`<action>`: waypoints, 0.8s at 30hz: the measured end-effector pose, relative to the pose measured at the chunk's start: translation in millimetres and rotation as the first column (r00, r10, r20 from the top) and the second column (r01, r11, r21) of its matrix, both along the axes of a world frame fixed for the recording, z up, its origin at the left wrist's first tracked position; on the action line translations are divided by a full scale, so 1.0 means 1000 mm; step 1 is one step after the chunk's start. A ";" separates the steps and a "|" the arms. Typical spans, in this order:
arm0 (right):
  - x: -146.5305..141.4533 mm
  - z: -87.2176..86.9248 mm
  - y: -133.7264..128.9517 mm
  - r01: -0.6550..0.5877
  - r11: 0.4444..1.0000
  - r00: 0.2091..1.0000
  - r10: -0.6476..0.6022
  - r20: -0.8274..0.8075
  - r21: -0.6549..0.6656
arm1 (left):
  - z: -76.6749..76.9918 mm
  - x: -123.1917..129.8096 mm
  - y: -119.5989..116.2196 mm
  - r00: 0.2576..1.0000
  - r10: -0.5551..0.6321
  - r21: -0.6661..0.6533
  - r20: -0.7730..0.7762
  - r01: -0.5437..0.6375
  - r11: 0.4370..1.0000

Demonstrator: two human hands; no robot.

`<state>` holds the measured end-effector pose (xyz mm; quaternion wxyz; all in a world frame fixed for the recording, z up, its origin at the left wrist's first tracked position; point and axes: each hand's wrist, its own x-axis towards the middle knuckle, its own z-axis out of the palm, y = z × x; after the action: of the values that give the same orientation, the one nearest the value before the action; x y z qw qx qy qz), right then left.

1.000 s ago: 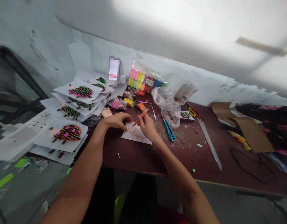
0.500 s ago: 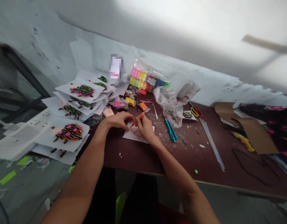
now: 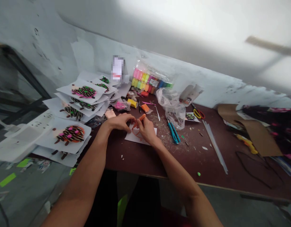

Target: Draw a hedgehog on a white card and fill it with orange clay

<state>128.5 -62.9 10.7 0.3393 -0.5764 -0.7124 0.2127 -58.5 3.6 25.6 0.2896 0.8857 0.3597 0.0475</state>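
Orange clay strip [image 3: 142,117]: pinched in R hand's fingers, held just above paper, tip pointing up & away.
R hand [image 3: 146,130]: curled shut on strip, heel low near paper.
L hand [image 3: 119,122]: fingers curved down at top edge of paper, nothing seen held.
Hands: kept close, just beside each other, not clamped on same thing. Whether fingertips touch can't be told.
White paper sheet [image 3: 130,137]: laid on table right under both hands.
Thin orange clay line [image 3: 136,132]: seen on paper as curvy shape, partly hidden by hands.
Brown table [image 3: 136,160]: used as work top, w/ crumbs [image 3: 161,132] scattered right of paper.
Teal scissors [image 3: 173,133]: left lying right of paper, near crumbs.
Clear plastic bag [image 3: 175,115]: crumpled just behind scissors.
Clay sticks bag [image 3: 151,80]: stood by wall, many colours inside.
Orange clay block [image 3: 145,108]: placed behind hands, near yellow clay block [image 3: 132,103].
Paper cards w/ clay pics [image 3: 71,135]: piled in overlapping rows left of hands.
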 end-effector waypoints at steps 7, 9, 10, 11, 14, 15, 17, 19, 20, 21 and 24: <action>-0.001 0.002 -0.001 0.003 1.000 1.000 -0.003 -0.007 -0.003 | -0.003 0.000 0.003 1.000 -0.010 0.006 -0.003 0.010 1.000; -0.001 0.002 -0.001 0.001 1.000 1.000 -0.001 -0.009 -0.005 | -0.003 -0.001 0.003 1.000 -0.011 0.004 -0.002 0.011 1.000; -0.001 0.003 -0.001 -0.001 1.000 1.000 0.001 -0.011 -0.007 | -0.003 -0.001 0.003 1.000 -0.011 0.001 -0.001 0.011 1.000; -0.001 0.003 -0.002 -0.002 1.000 1.000 0.002 -0.013 -0.009 | -0.002 -0.001 0.003 1.000 -0.012 -0.002 -0.001 0.012 1.000; -0.001 0.003 -0.002 0.000 1.000 1.000 -0.001 -0.013 -0.008 | -0.001 -0.001 0.003 1.000 -0.012 -0.005 -0.002 0.012 1.000; -0.001 0.003 -0.002 0.001 1.000 1.000 -0.001 -0.014 -0.005 | -0.001 -0.001 0.002 1.000 -0.010 -0.003 -0.003 0.010 1.000; -0.001 0.003 -0.002 -0.002 1.000 1.000 0.002 -0.019 -0.002 | -0.001 -0.001 0.002 1.000 -0.005 0.003 -0.002 0.005 1.000; -0.001 0.003 -0.002 -0.004 1.000 1.000 0.004 -0.024 -0.001 | -0.001 -0.001 0.002 1.000 -0.006 0.001 0.004 0.006 1.000; -0.001 0.003 -0.002 -0.003 1.000 1.000 0.003 -0.025 0.000 | -0.001 -0.001 0.002 1.000 -0.008 -0.002 0.005 0.008 1.000; -0.001 0.003 -0.002 -0.001 1.000 1.000 0.001 -0.026 0.000 | 0.000 -0.001 0.001 1.000 -0.009 -0.005 0.005 0.009 1.000; -0.001 0.003 -0.002 0.000 1.000 0.999 0.000 -0.035 -0.003 | 0.001 0.000 0.001 1.000 -0.007 -0.004 -0.001 0.007 1.000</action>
<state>127.5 -65.1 14.0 0.3509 -0.5731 -0.7059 0.2239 -58.8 4.7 26.1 0.2912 0.8864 0.3570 0.0456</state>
